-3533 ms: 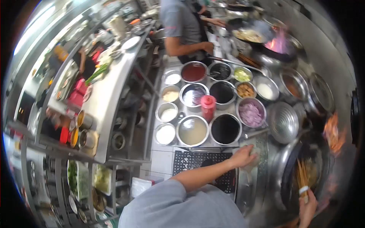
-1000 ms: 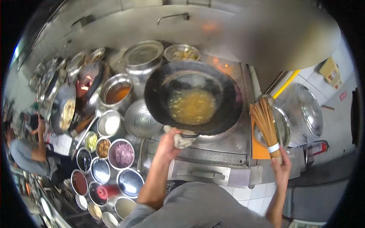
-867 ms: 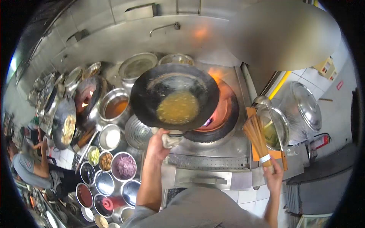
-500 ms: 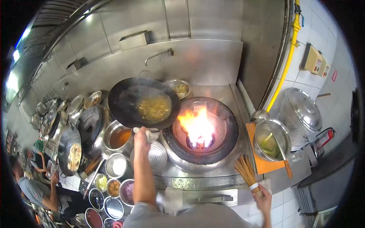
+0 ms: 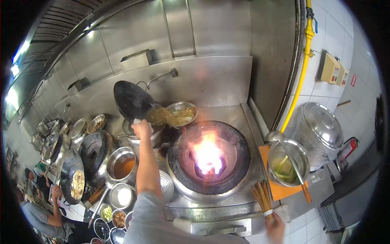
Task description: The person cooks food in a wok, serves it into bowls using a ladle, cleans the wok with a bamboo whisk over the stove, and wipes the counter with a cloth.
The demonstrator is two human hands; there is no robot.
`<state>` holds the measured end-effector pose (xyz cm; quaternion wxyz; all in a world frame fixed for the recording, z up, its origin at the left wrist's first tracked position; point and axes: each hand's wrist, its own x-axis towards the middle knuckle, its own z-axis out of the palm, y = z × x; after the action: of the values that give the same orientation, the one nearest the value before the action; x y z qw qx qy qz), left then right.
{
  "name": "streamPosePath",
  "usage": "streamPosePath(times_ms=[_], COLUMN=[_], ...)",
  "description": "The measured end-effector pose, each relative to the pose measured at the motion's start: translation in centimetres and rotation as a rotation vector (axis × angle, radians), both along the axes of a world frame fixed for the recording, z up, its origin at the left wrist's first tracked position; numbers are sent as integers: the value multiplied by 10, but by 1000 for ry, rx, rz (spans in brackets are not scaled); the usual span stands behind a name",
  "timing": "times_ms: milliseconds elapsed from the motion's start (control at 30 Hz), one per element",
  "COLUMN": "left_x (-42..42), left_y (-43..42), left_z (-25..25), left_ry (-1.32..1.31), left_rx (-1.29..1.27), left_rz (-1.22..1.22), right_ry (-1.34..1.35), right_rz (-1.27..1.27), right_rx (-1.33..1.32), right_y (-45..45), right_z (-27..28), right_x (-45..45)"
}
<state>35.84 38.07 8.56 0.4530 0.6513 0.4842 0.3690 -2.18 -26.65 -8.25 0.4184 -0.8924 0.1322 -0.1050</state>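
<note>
The writing on the small red sign [image 5: 354, 80] at the right of the frame is too small to read, as are the markings on the beige switch boxes [image 5: 333, 70]. At upper centre-left, the black wok [image 5: 131, 99] is tilting steeply, and yellowish-brown liquid is running from its lower rim into a metal bowl [image 5: 196, 115] holding food pieces. The left hand [image 5: 142, 129] is closing around the wok's near edge, gripping a pale cloth [image 5: 137, 121]. At lower right, the right hand [image 5: 275, 227], slightly blurred, is wrapping its fingers around the banded end of a bamboo brush [image 5: 262, 197], whose bristles are pointing up-left. Flames [image 5: 208, 156] are rising from the burner at centre. Green stalks are lying in a steel pot [image 5: 300, 157], a ladle [image 5: 292, 164] leaning across it. Orange-brown liquid is sitting in another pot [image 5: 122, 152], left of centre. A co-worker [image 5: 42, 219] is standing at lower left.
</note>
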Motion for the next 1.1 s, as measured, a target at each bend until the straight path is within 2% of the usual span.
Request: streamPosePath(times_ms=[33,100,133,233,333,367,433,467,500,533,567,600,633,667,733,767,800,833,867,900,933,1000,1067,1100], left_x=[5,22,29,46,40,41,33,27,44,73,10,-31,-46,-121,-163,-172,-221,-256,-268,-299,-299,-311,-326,-334], left_y=[-13,-32,-42,-80,-93,-83,-64,-47,0,46,4,-17,-38,-108,-129,-138,-181,-214,-240,-263,-283,-316,-329,-336], left_z=[9,19,23,30,35,37,46,48,25,-29,-5,-9,-27,14,-33,-92,-68,-61,-90,-75,-106,-126,-115,-98], left_ry=[48,99,127,113,133,136,129,125,34,-91,-273,-349,-606,-723,-649,-736,-580,-674,-816,-727,-772,-884,-597,-510], left_rx=[13,92,134,312,361,345,227,169,-7,-11,-167,-384,-676,-796,-1185,-1208,-1209,-1237,-1304,-1361,-1341,-1289,-1139,-1053], left_rz=[20,15,13,-8,-61,-51,-41,-26,-181,-451,-537,-643,-577,-612,-566,-696,-518,-520,-440,-433,-415,-526,-538,-445], right_ry=[-23,-60,-35,109,-56,6,-138,-203,-267,-337,-310,-295,-50,194,126,80,59,43,31,23,12,31,58,68], right_rz=[4,-11,-11,7,68,101,23,13,1,16,-18,-43,-55,-65,327,433,475,505,541,584,624,680,684,686], right_rx=[-86,-63,-102,-328,-401,-331,-3,-45,-90,-346,-442,-538,-527,-539,-865,-892,-852,-779,-710,-639,-565,-413,-228,-128], right_y=[0,-18,-16,16,13,8,-22,-36,-50,-67,-88,-102,-105,-107,-137,-133,-117,-101,-85,-69,-56,-38,-27,-21], right_z=[-4,-64,-68,-17,-62,-67,-67,-46,-25,27,49,68,93,115,109,109,103,97,90,84,78,76,80,88], right_x=[2,17,22,37,40,41,45,49,53,54,57,67,74,82,93,102,107,112,116,123,131,143,152,161])
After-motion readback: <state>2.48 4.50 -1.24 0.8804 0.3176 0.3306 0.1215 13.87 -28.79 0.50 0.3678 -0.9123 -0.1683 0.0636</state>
